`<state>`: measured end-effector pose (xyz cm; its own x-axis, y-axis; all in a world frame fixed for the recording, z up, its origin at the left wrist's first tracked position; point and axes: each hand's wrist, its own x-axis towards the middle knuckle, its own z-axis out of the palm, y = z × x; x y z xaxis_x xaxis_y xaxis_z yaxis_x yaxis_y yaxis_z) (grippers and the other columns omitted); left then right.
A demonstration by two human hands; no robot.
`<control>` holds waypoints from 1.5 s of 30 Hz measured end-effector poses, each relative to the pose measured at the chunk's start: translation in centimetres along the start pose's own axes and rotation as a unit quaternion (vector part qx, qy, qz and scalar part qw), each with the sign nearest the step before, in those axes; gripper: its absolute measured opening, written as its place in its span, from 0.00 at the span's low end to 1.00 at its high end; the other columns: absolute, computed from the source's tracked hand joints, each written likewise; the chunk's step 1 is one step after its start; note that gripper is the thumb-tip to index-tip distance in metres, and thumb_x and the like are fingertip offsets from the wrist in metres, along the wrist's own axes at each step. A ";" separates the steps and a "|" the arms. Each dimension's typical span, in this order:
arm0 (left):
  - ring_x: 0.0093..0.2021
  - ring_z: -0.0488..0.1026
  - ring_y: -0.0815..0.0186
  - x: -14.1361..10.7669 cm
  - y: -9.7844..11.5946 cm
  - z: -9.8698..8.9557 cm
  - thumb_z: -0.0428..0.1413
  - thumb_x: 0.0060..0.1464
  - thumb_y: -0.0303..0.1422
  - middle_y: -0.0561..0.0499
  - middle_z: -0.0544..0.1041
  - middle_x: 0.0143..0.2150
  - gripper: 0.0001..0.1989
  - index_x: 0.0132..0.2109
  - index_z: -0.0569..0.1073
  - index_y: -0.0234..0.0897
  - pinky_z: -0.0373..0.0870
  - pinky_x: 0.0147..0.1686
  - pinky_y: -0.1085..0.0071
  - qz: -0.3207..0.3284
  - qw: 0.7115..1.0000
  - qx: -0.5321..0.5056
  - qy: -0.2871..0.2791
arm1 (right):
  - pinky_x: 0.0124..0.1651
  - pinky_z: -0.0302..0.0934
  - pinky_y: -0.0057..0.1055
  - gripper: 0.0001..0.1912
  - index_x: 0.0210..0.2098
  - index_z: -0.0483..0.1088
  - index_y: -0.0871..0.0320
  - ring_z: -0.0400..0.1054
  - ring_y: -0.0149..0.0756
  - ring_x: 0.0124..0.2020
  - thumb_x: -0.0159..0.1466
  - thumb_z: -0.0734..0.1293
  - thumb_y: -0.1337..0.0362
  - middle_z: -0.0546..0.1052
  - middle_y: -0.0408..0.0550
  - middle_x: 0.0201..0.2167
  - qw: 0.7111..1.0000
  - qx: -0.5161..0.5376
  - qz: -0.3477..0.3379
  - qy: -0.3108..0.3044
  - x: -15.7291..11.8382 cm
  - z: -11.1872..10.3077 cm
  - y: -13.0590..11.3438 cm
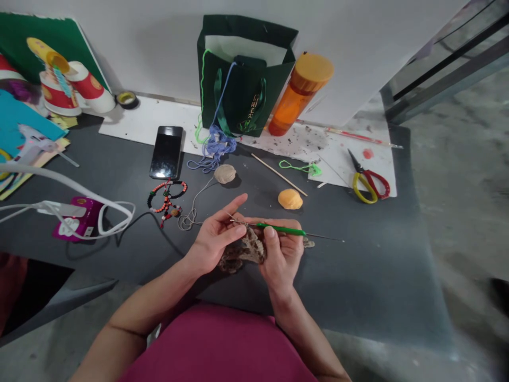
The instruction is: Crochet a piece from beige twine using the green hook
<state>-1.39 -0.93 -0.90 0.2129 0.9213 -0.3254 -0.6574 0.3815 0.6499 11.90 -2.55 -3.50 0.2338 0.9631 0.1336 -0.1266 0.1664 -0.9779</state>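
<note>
My right hand is shut on a green-handled crochet hook, whose thin steel shaft runs out to both sides of the grip. My left hand pinches a mottled brown crocheted piece close to the hook's tip, with its index finger raised. A pale thread runs from that hand across the dark tabletop to a beige yarn ball. Just beyond my right hand sits an orange-yellow yarn ball. Part of the crocheted piece is hidden under my hands.
Beyond the hands lie a beaded string, a black phone, tangled blue yarn, a wooden stick and red-handled scissors. A green paper bag and an orange bottle stand at the back. White cables lie at the left.
</note>
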 end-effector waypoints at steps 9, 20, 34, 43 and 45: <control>0.26 0.68 0.77 0.2 -0.3 0.0 0.73 0.43 0.27 0.61 0.73 0.25 0.34 0.60 0.78 0.42 0.66 0.31 0.80 -0.020 0.999 -0.032 0.033 | 0.38 0.77 0.38 0.12 0.44 0.77 0.50 0.83 0.39 0.39 0.65 0.71 0.73 0.86 0.48 0.43 0.941 -0.176 -0.289 -0.029 0.8 0.4 -0.5; 0.27 0.72 0.77 0.3 0.1 -0.1 0.74 0.41 0.25 0.62 0.75 0.24 0.33 0.57 0.80 0.44 0.69 0.33 0.80 -0.056 0.994 -0.087 0.022 | 0.21 0.68 0.26 0.01 0.40 0.71 0.53 0.77 0.31 0.20 0.69 0.68 0.64 0.84 0.43 0.30 0.990 -0.081 -0.072 0.086 -0.3 0.4 -0.5; 0.34 0.76 0.72 0.1 0.1 0.0 0.73 0.43 0.29 0.57 0.78 0.31 0.29 0.55 0.81 0.44 0.72 0.40 0.75 -0.038 0.999 -0.029 0.008 | 0.29 0.74 0.31 0.08 0.38 0.68 0.51 0.79 0.34 0.25 0.71 0.66 0.55 0.84 0.40 0.29 0.996 0.063 0.069 0.009 0.7 0.7 -0.8; 0.36 0.76 0.71 0.0 -1.0 -0.6 0.73 0.45 0.29 0.55 0.82 0.34 0.35 0.61 0.77 0.46 0.73 0.41 0.74 0.082 0.993 0.072 0.049 | 0.45 0.75 0.37 0.17 0.46 0.78 0.49 0.82 0.38 0.45 0.63 0.72 0.76 0.86 0.47 0.46 0.971 -0.090 -0.219 -0.045 0.6 0.5 -0.1; 0.36 0.77 0.72 0.1 -0.9 -0.5 0.73 0.43 0.28 0.55 0.82 0.34 0.36 0.61 0.77 0.46 0.73 0.42 0.75 0.054 0.997 0.050 0.035 | 0.45 0.75 0.36 0.12 0.42 0.77 0.50 0.82 0.36 0.42 0.64 0.71 0.74 0.86 0.44 0.41 0.989 -0.028 -0.148 -0.008 0.7 0.8 0.0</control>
<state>-1.14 -1.27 -1.89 0.0913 0.9510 -0.2954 -0.5981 0.2896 0.7473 11.31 -1.73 -3.25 0.2370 0.8770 0.4179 -0.0020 0.4306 -0.9025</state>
